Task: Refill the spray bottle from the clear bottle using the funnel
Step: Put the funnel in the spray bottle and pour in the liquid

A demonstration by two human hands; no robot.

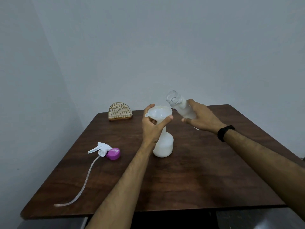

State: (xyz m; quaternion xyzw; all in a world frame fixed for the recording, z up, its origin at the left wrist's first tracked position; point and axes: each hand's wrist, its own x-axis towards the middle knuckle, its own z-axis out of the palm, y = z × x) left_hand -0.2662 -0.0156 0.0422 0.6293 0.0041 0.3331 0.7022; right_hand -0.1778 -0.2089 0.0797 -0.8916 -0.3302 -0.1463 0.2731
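Our left hand (152, 124) pinched the funnel (159, 113) seated in the spray bottle (163, 146) on the table (198, 171); our right hand (200, 118) gripped the clear bottle (180, 104), tilted mouth-up beside it (nothing pouring); best to steady the funnel and tip slowly over its centre.

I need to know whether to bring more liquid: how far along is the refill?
Done: the trigger head and purple cap lie on the table, and the funnel sits in the spray bottle, which holds some whitish liquid. In hand: the left hand steadies the funnel and the right hand holds the clear bottle, mouth tilted up. Left: any further pouring, removing the funnel, refitting the trigger.
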